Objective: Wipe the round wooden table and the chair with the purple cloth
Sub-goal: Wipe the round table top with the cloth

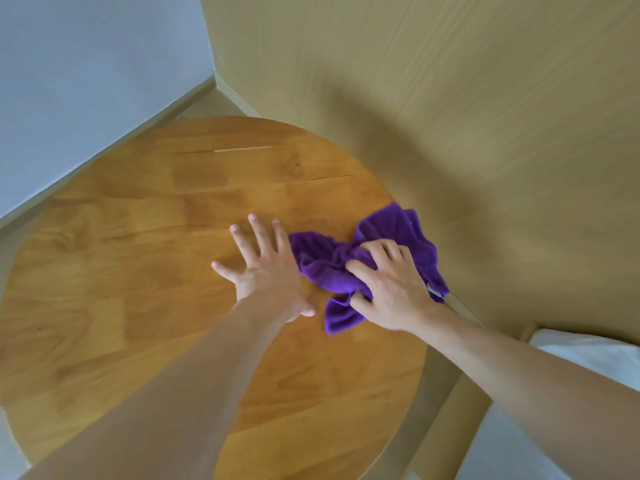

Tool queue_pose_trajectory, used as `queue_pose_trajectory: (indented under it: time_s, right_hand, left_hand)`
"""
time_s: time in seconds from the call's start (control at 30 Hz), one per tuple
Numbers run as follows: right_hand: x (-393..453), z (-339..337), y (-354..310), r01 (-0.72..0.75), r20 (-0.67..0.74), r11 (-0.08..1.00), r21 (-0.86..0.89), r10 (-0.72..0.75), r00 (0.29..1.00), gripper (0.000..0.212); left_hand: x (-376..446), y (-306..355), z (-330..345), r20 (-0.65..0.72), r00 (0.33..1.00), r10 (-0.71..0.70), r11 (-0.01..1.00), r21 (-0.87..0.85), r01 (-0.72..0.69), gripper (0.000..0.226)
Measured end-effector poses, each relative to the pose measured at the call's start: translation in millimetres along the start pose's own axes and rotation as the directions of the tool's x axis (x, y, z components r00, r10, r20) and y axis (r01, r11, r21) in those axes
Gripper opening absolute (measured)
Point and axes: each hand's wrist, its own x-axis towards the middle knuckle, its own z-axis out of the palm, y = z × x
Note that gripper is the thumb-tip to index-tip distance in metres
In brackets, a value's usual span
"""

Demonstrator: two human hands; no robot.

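Observation:
A round wooden table [138, 254] fills the lower left of the view. The purple cloth [391, 230] lies bunched near the table's right edge. My right hand [388, 285] grips the cloth, fingers curled into its folds and pressing it to the tabletop. Just left of the cloth, my left hand [266, 268] lies flat on the wood with fingers spread, its edge touching the cloth. No chair shows in this view.
A tan wood-grain wall panel [450, 98] rises right behind the table. A pale blue-grey wall [86, 64] stands at the left with a baseboard along the floor. Something white, perhaps bedding [588, 355], sits at the lower right.

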Motion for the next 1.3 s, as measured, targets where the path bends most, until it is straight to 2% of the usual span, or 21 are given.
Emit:
queue_pose_trajectory:
  time_s: [0.03, 0.1, 0.2, 0.27, 0.33, 0.37, 0.53, 0.63, 0.67, 0.73, 0.83, 0.93, 1.0, 1.23, 1.3]
  right_hand:
    - [9.0, -1.4, 6.1, -0.025, 0.021, 1.000, -0.018, 0.026, 0.999, 0.038]
    - [47.7, -3.2, 6.7, -0.233, 0.037, 0.972, -0.030, 0.234, 0.972, 0.039]
    - [115.8, -0.1, -4.1, -0.554, 0.023, 0.832, 0.019, 0.553, 0.833, 0.039]
    - [141.3, 4.4, -12.3, -0.632, 0.003, 0.774, 0.049, 0.632, 0.775, 0.040]
    - [140.7, 5.3, -17.7, -0.638, -0.004, 0.768, 0.055, 0.640, 0.769, 0.040]
    - [130.5, 4.2, -19.9, -0.615, 0.008, 0.787, 0.046, 0.615, 0.788, 0.039]
    - [36.2, -5.0, -35.8, -0.386, 0.069, 0.923, 0.016, 0.384, 0.921, 0.042]
    - [8.5, -7.6, -29.0, -0.266, 0.094, 0.963, -0.039, 0.268, 0.959, 0.041]
    - [14.5, -8.7, -23.2, -0.279, 0.106, 0.958, -0.060, 0.284, 0.953, 0.040]
    - [44.8, -9.0, -14.5, -0.418, 0.100, 0.906, -0.069, 0.423, 0.901, 0.037]
    - [101.3, -5.5, -2.8, -0.659, 0.058, 0.751, 0.043, 0.657, 0.752, 0.035]
    - [123.4, 1.1, -2.8, -0.720, 0.019, 0.689, 0.088, 0.721, 0.692, 0.040]
    - [110.6, 2.6, -9.6, -0.708, 0.011, 0.702, 0.073, 0.710, 0.705, 0.043]
    - [0.5, 3.5, -46.6, -0.507, 0.022, 0.862, 0.031, 0.506, 0.862, 0.041]
    - [3.1, 2.0, -38.0, -0.507, 0.019, 0.861, 0.038, 0.507, 0.862, 0.037]
  left_hand:
    - [-0.3, -0.4, 1.0, -0.004, 1.000, -0.007, 1.000, 0.010, 0.007, 0.165]
    - [-0.8, -1.0, 1.2, -0.005, 1.000, -0.021, 0.999, 0.036, 0.021, 0.165]
    - [-0.4, -0.7, -1.2, 0.007, 0.999, -0.038, 0.998, 0.054, 0.038, 0.165]
    - [-0.2, -0.7, -2.9, 0.021, 0.999, -0.050, 0.997, 0.053, 0.048, 0.166]
    - [-0.1, 1.2, -4.5, 0.038, 0.998, -0.058, 0.997, 0.051, 0.056, 0.166]
    - [0.1, 2.5, -5.9, 0.046, 0.997, -0.063, 0.997, 0.049, 0.060, 0.166]
    - [1.6, 5.2, -11.5, 0.065, 0.995, -0.070, 0.997, 0.018, 0.069, 0.166]
    - [0.9, 2.7, -11.5, 0.051, 0.996, -0.069, 0.998, 0.006, 0.068, 0.165]
    - [0.0, 2.3, -11.3, 0.053, 0.996, -0.070, 0.998, 0.004, 0.070, 0.165]
    - [-1.4, 1.6, -10.1, 0.057, 0.996, -0.062, 0.998, 0.008, 0.062, 0.165]
    - [-2.8, -0.3, -8.2, 0.053, 0.998, -0.042, 0.999, -0.009, 0.043, 0.164]
    - [-2.4, -1.8, -7.2, 0.055, 0.998, -0.044, 0.999, -0.016, 0.045, 0.164]
    - [-1.8, -0.4, -7.4, 0.070, 0.996, -0.048, 0.998, -0.028, 0.050, 0.165]
    - [0.0, 2.9, -11.2, 0.096, 0.994, -0.058, 0.996, -0.056, 0.063, 0.168]
    - [-1.5, 1.6, -10.7, 0.094, 0.994, -0.053, 0.997, -0.055, 0.059, 0.167]
